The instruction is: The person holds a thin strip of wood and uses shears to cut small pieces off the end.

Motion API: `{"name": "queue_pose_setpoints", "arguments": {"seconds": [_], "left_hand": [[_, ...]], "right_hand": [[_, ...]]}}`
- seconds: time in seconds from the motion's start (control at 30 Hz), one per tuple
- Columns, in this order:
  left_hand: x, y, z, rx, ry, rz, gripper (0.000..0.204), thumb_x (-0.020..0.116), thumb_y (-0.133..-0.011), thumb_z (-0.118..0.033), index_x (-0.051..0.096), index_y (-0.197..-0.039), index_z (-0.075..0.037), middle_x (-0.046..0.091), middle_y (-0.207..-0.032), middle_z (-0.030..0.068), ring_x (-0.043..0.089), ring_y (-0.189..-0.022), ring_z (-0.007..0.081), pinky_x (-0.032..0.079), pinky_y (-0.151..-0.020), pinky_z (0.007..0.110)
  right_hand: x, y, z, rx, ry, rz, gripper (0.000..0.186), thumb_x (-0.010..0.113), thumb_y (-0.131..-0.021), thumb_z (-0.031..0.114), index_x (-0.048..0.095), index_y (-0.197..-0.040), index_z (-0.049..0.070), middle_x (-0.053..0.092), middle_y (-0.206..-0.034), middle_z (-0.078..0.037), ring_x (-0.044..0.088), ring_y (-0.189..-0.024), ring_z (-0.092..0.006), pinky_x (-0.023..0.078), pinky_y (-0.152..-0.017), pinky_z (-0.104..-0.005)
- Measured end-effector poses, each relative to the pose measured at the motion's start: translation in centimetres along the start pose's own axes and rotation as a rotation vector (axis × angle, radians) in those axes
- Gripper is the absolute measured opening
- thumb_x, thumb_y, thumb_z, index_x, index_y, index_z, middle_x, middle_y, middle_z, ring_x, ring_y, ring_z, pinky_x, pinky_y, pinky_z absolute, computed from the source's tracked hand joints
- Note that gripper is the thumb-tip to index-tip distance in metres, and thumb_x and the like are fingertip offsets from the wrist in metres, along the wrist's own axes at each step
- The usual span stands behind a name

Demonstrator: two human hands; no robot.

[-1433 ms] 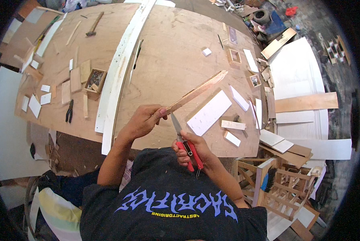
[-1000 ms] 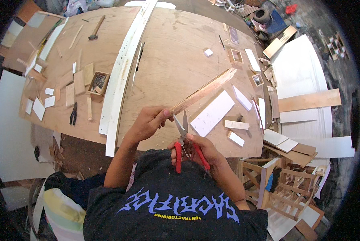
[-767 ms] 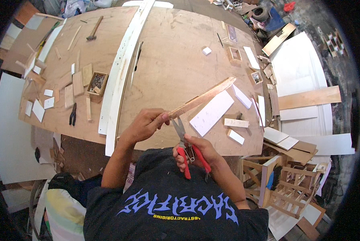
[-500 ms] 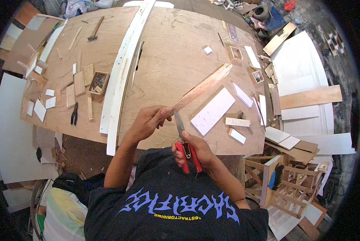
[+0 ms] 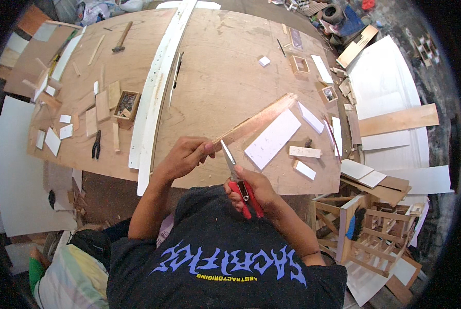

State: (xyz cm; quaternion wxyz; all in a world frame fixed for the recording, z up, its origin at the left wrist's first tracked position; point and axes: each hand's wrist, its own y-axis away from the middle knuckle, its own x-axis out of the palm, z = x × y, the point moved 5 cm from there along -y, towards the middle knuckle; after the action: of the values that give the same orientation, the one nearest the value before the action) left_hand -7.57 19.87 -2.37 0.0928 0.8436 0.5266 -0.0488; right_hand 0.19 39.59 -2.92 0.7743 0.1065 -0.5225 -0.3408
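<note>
My left hand (image 5: pixel 189 157) is closed around the near end of a long, thin strip of wood (image 5: pixel 259 119). The strip slants away to the right over the plywood table (image 5: pixel 210 82), and its far end looks rough and splintered. Red-handled snips (image 5: pixel 248 208) are gripped in my right hand (image 5: pixel 255 188), fingers wrapped round the handles. Their pointed metal blades tilt up toward the strip, close beside my left fingertips; whether they touch the wood I cannot tell. A white rectangular board (image 5: pixel 273 139) lies just right of the strip.
A long white-edged board (image 5: pixel 158 92) crosses the table. Left of it lie a hammer (image 5: pixel 122 37), pliers (image 5: pixel 96 144) and a nail box (image 5: pixel 126 105). Small white blocks lie at right, near a wooden frame (image 5: pixel 379 226) with a brush (image 5: pixel 355 224). A green-sleeved arm (image 5: pixel 35 270) shows lower left.
The strip's far end has dipped toward the table. The snips have turned slightly in my right hand and shifted a little right. A green sleeve has come into view at lower left.
</note>
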Motion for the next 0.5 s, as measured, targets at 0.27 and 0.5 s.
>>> {"name": "queue_pose_setpoints", "arguments": {"seconds": [0.27,0.5], "left_hand": [[1.4,0.5,0.7,-0.051,0.151,-0.140,0.051,0.049,-0.105,-0.042,0.071,-0.086,0.000,0.060,-0.063,0.0031,0.055,-0.058,0.0105,0.045,-0.053,0.028],[2.2,0.4,0.0,-0.007,0.061,-0.042,0.051,0.049,-0.105,-0.043,0.072,-0.090,0.000,0.062,-0.068,0.0018,0.056,-0.060,0.0098,0.045,-0.055,0.026]], "right_hand": [[0.1,1.4,0.3,-0.217,0.202,-0.233,0.061,0.037,-0.106,0.051,0.066,-0.106,-0.003,0.070,-0.080,-0.011,0.070,-0.073,-0.0230,0.057,-0.069,-0.0336],[-1.0,4.1,0.7,-0.108,0.208,-0.242,0.065,0.037,-0.106,0.051,0.064,-0.109,-0.008,0.069,-0.082,-0.015,0.069,-0.073,-0.0245,0.057,-0.070,-0.0356]]}}
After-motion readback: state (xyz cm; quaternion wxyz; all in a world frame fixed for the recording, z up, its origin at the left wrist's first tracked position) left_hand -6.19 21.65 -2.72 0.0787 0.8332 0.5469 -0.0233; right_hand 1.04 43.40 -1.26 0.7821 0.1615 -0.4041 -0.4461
